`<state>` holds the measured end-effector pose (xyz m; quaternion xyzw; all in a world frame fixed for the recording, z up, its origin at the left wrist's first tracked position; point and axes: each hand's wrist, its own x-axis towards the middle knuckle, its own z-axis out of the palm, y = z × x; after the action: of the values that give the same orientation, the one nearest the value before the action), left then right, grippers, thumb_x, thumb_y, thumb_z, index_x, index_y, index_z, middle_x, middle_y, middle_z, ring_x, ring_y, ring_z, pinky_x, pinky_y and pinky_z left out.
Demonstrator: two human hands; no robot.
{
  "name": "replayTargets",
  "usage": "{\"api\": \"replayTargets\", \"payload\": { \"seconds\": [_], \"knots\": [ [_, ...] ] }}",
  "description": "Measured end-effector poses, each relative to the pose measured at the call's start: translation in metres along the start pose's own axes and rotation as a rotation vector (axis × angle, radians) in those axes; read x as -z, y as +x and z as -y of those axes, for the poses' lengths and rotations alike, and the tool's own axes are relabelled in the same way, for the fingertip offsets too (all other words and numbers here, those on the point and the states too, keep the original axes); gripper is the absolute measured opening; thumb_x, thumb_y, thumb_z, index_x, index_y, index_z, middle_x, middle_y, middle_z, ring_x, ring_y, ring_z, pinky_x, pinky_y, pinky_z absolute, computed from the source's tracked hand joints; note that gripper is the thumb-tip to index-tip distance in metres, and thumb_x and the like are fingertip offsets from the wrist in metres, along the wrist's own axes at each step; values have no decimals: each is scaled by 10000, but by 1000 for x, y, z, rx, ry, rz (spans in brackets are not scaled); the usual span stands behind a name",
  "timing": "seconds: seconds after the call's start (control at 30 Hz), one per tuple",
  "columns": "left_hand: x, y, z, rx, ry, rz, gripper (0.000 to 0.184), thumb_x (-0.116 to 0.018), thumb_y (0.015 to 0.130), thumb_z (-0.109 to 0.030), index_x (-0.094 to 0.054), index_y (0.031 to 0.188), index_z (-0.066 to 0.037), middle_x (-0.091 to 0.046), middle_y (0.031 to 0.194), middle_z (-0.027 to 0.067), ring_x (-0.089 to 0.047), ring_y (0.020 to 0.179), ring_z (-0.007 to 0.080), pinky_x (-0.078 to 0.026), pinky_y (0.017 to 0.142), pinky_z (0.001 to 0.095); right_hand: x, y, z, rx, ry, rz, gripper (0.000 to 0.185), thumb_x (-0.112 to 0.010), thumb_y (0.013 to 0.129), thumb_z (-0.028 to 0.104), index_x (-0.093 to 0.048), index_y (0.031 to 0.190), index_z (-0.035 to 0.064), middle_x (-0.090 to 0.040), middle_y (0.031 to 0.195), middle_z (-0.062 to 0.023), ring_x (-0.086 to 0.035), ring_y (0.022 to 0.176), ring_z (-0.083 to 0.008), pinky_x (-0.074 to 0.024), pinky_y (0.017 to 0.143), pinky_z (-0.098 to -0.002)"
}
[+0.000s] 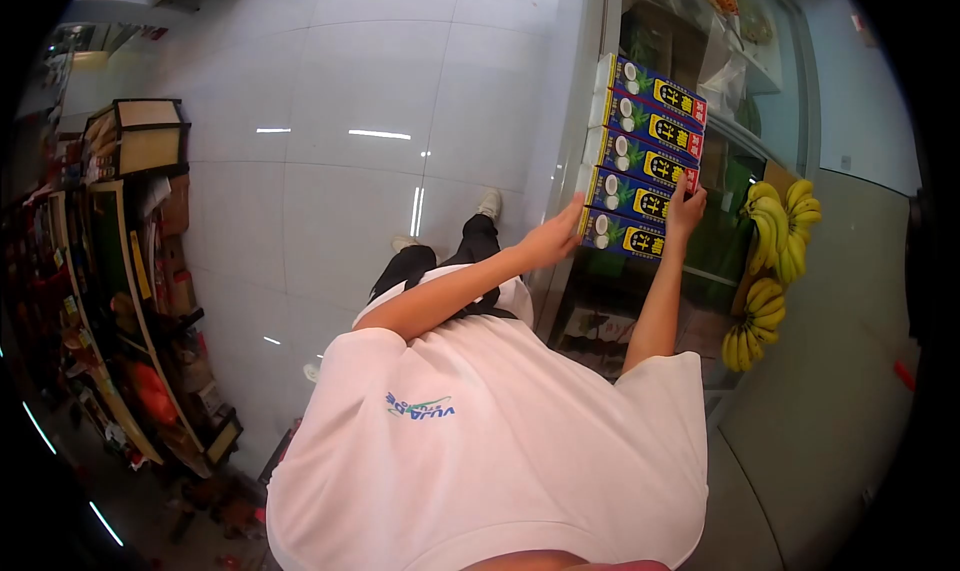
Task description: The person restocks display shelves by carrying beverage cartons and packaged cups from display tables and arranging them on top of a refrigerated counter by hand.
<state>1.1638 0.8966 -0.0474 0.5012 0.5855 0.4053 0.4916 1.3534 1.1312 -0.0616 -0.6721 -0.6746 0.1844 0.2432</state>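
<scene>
Several blue coconut juice cartons (pixel 640 156) with yellow labels and coconut pictures lie side by side in a row on the glass-topped counter (pixel 715 261). At the left ends of the nearer cartons is my left hand (pixel 552 239), its fingers along their white sides. My right hand (pixel 685 211) grips the opposite ends, with a digit raised at the cartons' red edge. Together the two hands hold the near part of the row from both sides. Some of the fingers are hidden by the cartons.
Bunches of bananas (pixel 768 226) hang at the counter's right side, with another bunch (pixel 755 326) closer to me. Glass panels and a plastic bag (pixel 718 66) are at the far end. Stocked shelves (pixel 130 311) stand to the left across the tiled floor (pixel 340 91).
</scene>
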Motion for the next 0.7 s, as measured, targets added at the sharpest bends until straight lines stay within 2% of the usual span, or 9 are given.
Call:
{"api": "replayTargets", "payload": {
  "seconds": [0.13, 0.23, 0.3, 0.33, 0.47, 0.53, 0.6, 0.63, 0.7],
  "knots": [
    [2, -1, 4, -63, 13, -22, 766, -516, 898, -80, -9, 1470, -27, -190, 1495, 237, -285, 1343, 378, -296, 1077, 366, 8, -3, 10, -17, -28, 39, 551, -548, 875, 507, -552, 1101, 5, -571, 1077, -192, -554, 1017, -350, -437, 873, -416],
    [6, 0, 5, -26, -55, 22, 738, -511, 912, -122, -36, 1469, -27, -180, 1499, 236, -283, 1345, 378, -300, 1076, 370, 15, -3, 13, -34, -14, 104, 563, -543, 876, 509, -541, 1153, 19, -567, 1108, -189, -550, 1041, -342, -431, 892, -418],
    [6, 0, 10, -53, 37, 23, 712, -502, 928, -190, -68, 1460, -2, -187, 1497, 235, -292, 1341, 379, -297, 1080, 371, 15, -3, 12, -89, -35, 181, 592, -528, 880, 521, -520, 1214, 33, -556, 1164, -190, -537, 1085, -337, -418, 918, -422],
    [5, -2, 14, -60, 35, 17, 712, -502, 928, -190, -68, 1460, -2, -187, 1497, 235, -292, 1341, 379, -297, 1080, 371, 17, -3, 12, -117, -55, 229, 610, -506, 891, 518, -489, 1279, 47, -527, 1245, -195, -513, 1142, -339, -407, 948, -428],
    [12, -19, 41, -12, 81, 49, 666, -475, 942, -274, -158, 1436, 41, -240, 1473, 247, -319, 1325, 383, -296, 1083, 373, 14, -8, 14, -106, -175, 221, 627, -487, 906, 499, -454, 1315, 25, -504, 1293, -190, -494, 1178, -348, -401, 966, -433],
    [27, -32, 64, 31, 108, 55, 632, -467, 944, -308, -242, 1412, 53, -328, 1423, 263, -369, 1293, 384, -321, 1067, 383, -3, -16, 16, 69, -486, -130, 656, -486, 910, 491, -420, 1338, -3, -487, 1316, -198, -484, 1189, -363, -402, 973, -437],
    [63, -61, 83, 170, 99, 54, 614, -462, 944, -340, -298, 1394, 45, -409, 1364, 272, -420, 1257, 380, -350, 1045, 393, -9, -33, 45, 248, -250, -293, 532, -566, 897, 400, -510, 1216, -22, -550, 1187, -226, -529, 1075, -399, -430, 902, -469],
    [81, -79, 89, 264, 104, 30, 613, -460, 944, -357, -315, 1388, 40, -444, 1335, 273, -444, 1238, 377, -363, 1034, 396, -17, -46, 63, 346, -218, -353, 519, -546, 913, 402, -534, 1176, -44, -563, 1154, -235, -540, 1042, -400, -442, 876, -477],
    [104, -116, 145, 341, 130, -121, 595, -424, 937, -379, -352, 1380, 12, -472, 1316, 259, -483, 1193, 379, -372, 1020, 402, -26, -95, 129, 513, -147, -347, 430, -535, 929, 342, -547, 1173, -12, -578, 1128, -210, -551, 1020, -380, -442, 864, -472]
  ]
}}
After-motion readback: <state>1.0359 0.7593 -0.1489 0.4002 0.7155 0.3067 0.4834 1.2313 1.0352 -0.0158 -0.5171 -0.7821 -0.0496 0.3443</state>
